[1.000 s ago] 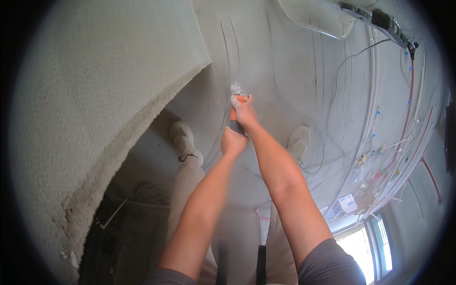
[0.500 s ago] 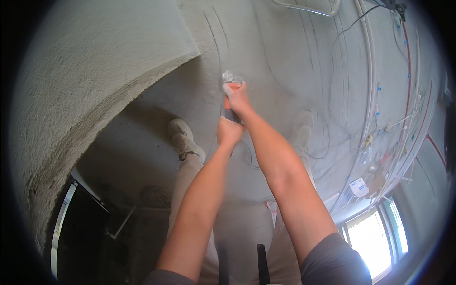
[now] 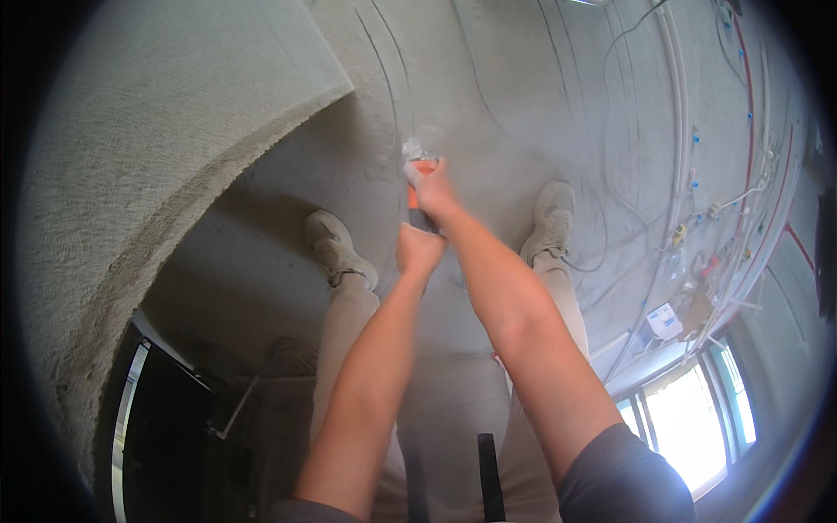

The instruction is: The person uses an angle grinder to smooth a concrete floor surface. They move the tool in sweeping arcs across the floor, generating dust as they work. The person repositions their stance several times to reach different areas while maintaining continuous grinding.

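Both of my hands are closed around an orange and black angle grinder [image 3: 413, 199], held low over the grey concrete floor with its metal head pointing away from me. My right hand [image 3: 434, 186] wraps the orange body just behind the head. Nearer to me, my left hand [image 3: 418, 247] grips the dark rear part. Pale dust blurs the head, and its disc cannot be made out. Thin dark grooves [image 3: 381, 65] run along the floor ahead of the tool, one of them reaching down to it.
A rough concrete wall edge [image 3: 261, 144] curves along the left. My dusty shoes [image 3: 330, 242] stand either side of the tool. A loose cable [image 3: 602, 248] lies by my right foot. White and red pipes [image 3: 683, 131], a small box [image 3: 663, 322] and a bright window [image 3: 689, 427] are to the right.
The grinder and both hands have shifted slightly toward me, still in the same grip. The dust around my right shoe looks thinner, and the view has tilted a little.
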`<state>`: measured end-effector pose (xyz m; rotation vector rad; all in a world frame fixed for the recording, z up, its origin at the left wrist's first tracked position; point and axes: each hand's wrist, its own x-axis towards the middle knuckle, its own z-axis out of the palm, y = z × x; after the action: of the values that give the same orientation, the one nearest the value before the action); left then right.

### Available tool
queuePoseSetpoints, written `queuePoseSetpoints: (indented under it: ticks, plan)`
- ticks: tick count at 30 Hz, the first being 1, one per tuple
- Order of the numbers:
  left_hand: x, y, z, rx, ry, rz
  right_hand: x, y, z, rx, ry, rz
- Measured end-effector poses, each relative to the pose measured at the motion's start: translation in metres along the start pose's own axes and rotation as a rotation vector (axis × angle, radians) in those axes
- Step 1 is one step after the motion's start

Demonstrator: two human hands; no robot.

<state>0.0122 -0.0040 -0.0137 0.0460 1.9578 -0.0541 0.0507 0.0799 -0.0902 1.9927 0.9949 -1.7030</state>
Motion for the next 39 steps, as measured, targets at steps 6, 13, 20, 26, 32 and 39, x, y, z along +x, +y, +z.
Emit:
queuePoseSetpoints:
  ticks: [6, 13, 20, 26, 32, 39]
  plan:
    - [-0.006, -0.014, -0.005, 0.054, -0.054, -0.009, -0.009, 0.021, 0.015, -0.034, 0.061, -0.007]
    - [-0.009, -0.038, 0.000, 0.117, 0.002, 0.006, -0.023, 0.032, 0.020, 0.075, -0.013, 0.064]
    - [-0.038, -0.061, 0.002, 0.200, 0.095, 0.080, -0.044, 0.059, 0.032, 0.164, 0.073, -0.002]
    - [-0.083, -0.084, -0.001, 0.261, 0.093, 0.225, -0.080, 0.103, 0.031, 0.517, 0.224, -0.136]
    - [-0.117, -0.192, 0.037, -0.154, -0.068, 0.276, -0.116, 0.119, -0.001, 0.733, 0.063, -0.266]
    - [-0.133, -0.355, 0.093, -0.323, -0.622, -0.338, -0.110, 0.175, 0.011, 0.518, 0.146, -0.275]
